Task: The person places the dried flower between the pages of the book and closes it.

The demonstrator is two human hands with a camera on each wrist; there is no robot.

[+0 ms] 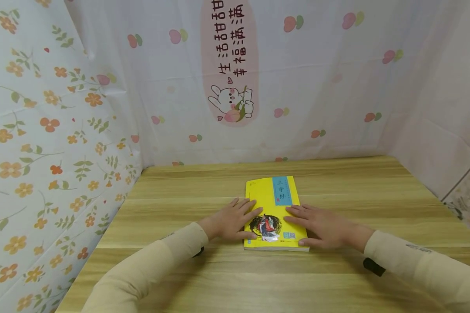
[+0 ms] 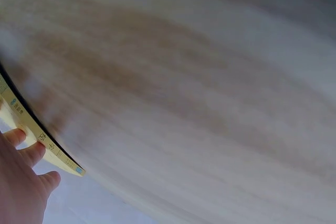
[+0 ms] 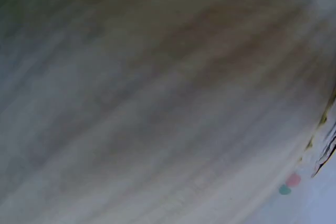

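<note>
A yellow paperback book (image 1: 273, 211) with a blue title panel and a round picture of robed figures lies face up on the wooden table. My left hand (image 1: 230, 221) rests along its left edge, fingers spread and fairly straight over the cover. On the opposite side my right hand (image 1: 324, 225) lies with its fingertips on the right edge of the cover. In the left wrist view, the left hand's fingers (image 2: 34, 153) touch the book's spine (image 2: 32, 124). The right wrist view holds mostly blurred tabletop, with the right hand out of sight.
The wooden table (image 1: 172, 187) stretches around the book, with its far edge against a white printed curtain (image 1: 313, 95). A flower-patterned cloth (image 1: 51, 152) hangs along the left. Dark straps (image 1: 374, 266) show under the sleeves at the wrists.
</note>
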